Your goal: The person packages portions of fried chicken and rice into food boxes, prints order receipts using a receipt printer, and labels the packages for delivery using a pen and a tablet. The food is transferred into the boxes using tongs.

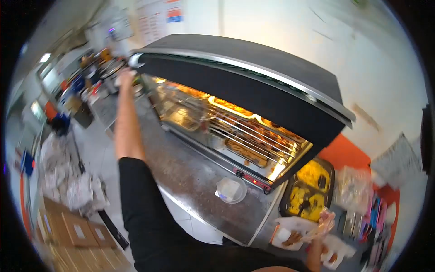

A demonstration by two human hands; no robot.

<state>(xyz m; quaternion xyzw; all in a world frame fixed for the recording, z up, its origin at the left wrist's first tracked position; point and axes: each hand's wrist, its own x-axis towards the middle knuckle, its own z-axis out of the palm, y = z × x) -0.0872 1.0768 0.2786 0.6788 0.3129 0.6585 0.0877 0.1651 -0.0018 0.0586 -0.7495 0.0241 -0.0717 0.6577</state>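
My left arm is stretched out to the far left end of a black heated display cabinet (253,68). My left hand (127,77) is close to that corner, small and blurred, so its fingers do not show clearly. At the lower right, my right hand (322,224) appears in a clear plastic glove, over open white food boxes (290,233) holding brown pieces of food. Whether its fingers hold anything cannot be made out. Behind it lies a black tray (283,204) with yellow food. Inside the lit cabinet are wire racks (253,136) and trays of browned food.
A round clear plastic tub (231,190) stands on the metal counter (181,163) before the cabinet. Clear plastic bags (352,189) and colourful packets are at the right. Cardboard boxes (79,229) and white sacks (84,192) are on the floor at left.
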